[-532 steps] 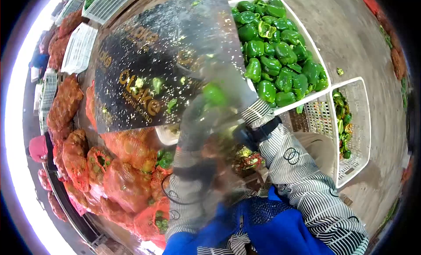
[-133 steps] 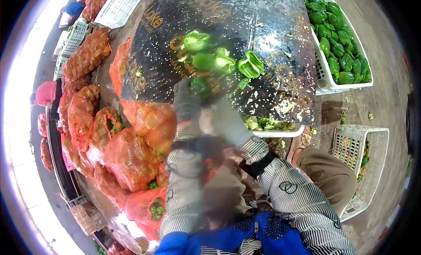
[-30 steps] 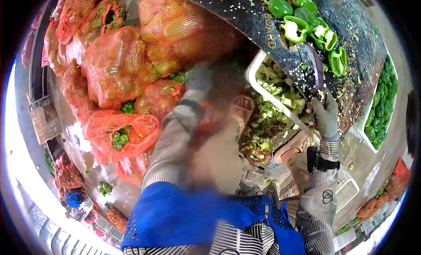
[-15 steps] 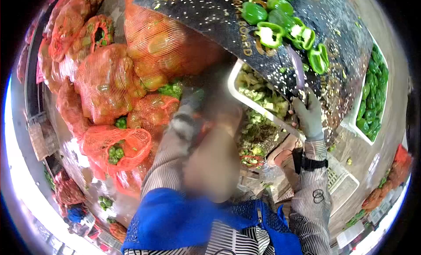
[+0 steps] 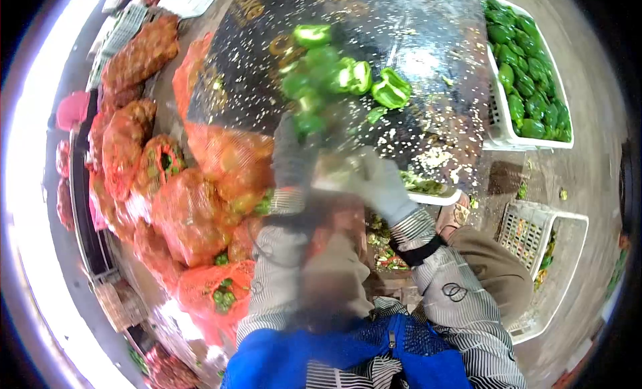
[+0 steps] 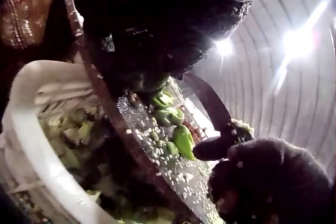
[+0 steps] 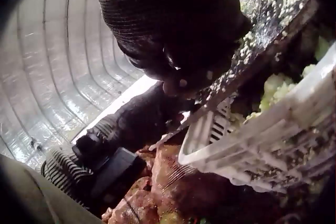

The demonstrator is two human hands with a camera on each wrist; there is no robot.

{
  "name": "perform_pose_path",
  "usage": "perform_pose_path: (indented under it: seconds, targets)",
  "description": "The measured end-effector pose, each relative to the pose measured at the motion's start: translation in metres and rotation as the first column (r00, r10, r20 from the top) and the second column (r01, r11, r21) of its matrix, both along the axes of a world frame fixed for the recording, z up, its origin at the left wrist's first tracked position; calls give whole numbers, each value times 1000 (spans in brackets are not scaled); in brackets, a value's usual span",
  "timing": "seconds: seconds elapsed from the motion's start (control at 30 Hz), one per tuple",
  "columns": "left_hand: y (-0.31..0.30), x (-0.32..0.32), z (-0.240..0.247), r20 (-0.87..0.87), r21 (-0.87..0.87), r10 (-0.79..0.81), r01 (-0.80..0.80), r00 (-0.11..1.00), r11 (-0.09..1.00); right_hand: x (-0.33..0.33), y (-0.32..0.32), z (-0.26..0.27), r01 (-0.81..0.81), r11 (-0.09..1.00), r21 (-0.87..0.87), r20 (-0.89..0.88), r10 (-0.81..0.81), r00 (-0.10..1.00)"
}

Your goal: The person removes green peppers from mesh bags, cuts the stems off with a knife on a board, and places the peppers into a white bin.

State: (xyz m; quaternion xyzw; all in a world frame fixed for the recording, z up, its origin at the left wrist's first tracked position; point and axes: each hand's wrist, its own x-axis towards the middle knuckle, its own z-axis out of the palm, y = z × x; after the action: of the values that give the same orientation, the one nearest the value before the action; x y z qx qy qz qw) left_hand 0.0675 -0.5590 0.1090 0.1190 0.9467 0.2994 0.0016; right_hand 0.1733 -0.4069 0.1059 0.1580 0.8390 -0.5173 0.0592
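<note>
Blurred in the head view, my gloved left hand point(image 5: 289, 151) is at the board's near edge, beside whole green peppers point(image 5: 309, 121); its fingers are hidden. In the left wrist view that hand point(image 6: 168, 19) is a dark mass above the peppers. My gloved right hand point(image 5: 382, 188) is nearer my body, right of it. A curved knife point(image 6: 212, 98) stands up from the grip of the right hand point(image 6: 273, 182) in the left wrist view. Cut pepper pieces point(image 5: 391, 89) lie on the black board point(image 5: 428, 28), which is strewn with pale seeds.
Red mesh sacks point(image 5: 190, 215) crowd the left side. A white crate of green peppers point(image 5: 491, 125) is at the far right, with another crate point(image 5: 568, 275) nearer on the floor. Under the board's near edge a white container point(image 6: 58, 176) holds pale green scraps.
My left hand has moved from beside the mesh sacks up to the board. My right hand has shifted left, and the head view has turned back toward the board.
</note>
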Motion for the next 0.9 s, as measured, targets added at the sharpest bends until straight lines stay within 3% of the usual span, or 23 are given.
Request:
perform_pose_path:
  seconds: [0.07,0.13,0.2,0.23,0.27,0.33,0.47,0.53,0.6,0.63,0.67,0.7,0.73,0.77,0.8,0.83,0.87,0.9]
  targets:
    - [0,-4,-11,-43,-5,-49,49,998,999,0,-10,4,19,999,-44,81,-16,997]
    - [-5,-3,-18,-85,-22,-82,80,993,997,-3,-19,0,14,999,-41,-37,-16,999]
    - [-8,3,-23,-148,168,-97,121,984,978,-4,-26,3,9,995,-104,11,-8,1000]
    - [-9,-2,-25,-154,7,-107,110,982,994,-5,-30,3,20,997,-73,28,-18,999]
    - [-10,-1,-29,-152,9,-108,110,983,994,-6,-32,2,30,999,-41,46,-28,999]
    - [-11,0,-35,-255,-154,-167,130,952,979,-7,-33,0,8,997,-73,52,-4,999]
    - [-11,4,-29,-390,-257,-258,165,884,952,-23,-38,-14,-87,989,-117,114,100,988]
    - [-13,9,-28,-374,-116,-179,145,910,983,-31,-47,-46,-224,970,95,50,220,974]
    - [-5,8,-16,-374,-128,-203,167,905,978,-39,-48,-46,-313,938,152,111,298,948]
    - [3,12,1,-213,-122,-130,105,968,987,-41,-47,-43,-343,924,170,133,323,937]
    - [7,15,12,-44,-127,-48,42,998,991,-38,-45,-28,-277,956,95,168,258,951]
    - [6,8,-5,-53,54,48,-45,997,997,-35,-46,-19,-201,979,19,204,193,960]
    - [-6,-11,-27,-57,56,51,-48,997,997,-28,-44,-19,-204,979,22,201,195,960]
    - [-24,-35,-50,-272,-164,-95,51,958,985,-13,-38,-23,-215,974,78,148,202,968]
    - [-22,-49,-54,-264,-203,-121,67,957,977,0,-32,-27,-230,964,130,106,217,970]
    - [-19,-63,-55,-255,-242,-147,85,956,967,-2,-18,-9,-251,963,94,226,225,948]
    - [-5,-74,-35,-112,-134,-81,66,990,989,-11,-3,8,-265,963,53,346,232,909]
    - [9,-84,-14,31,-32,-12,13,999,999,-14,7,-1,-138,990,15,257,130,958]
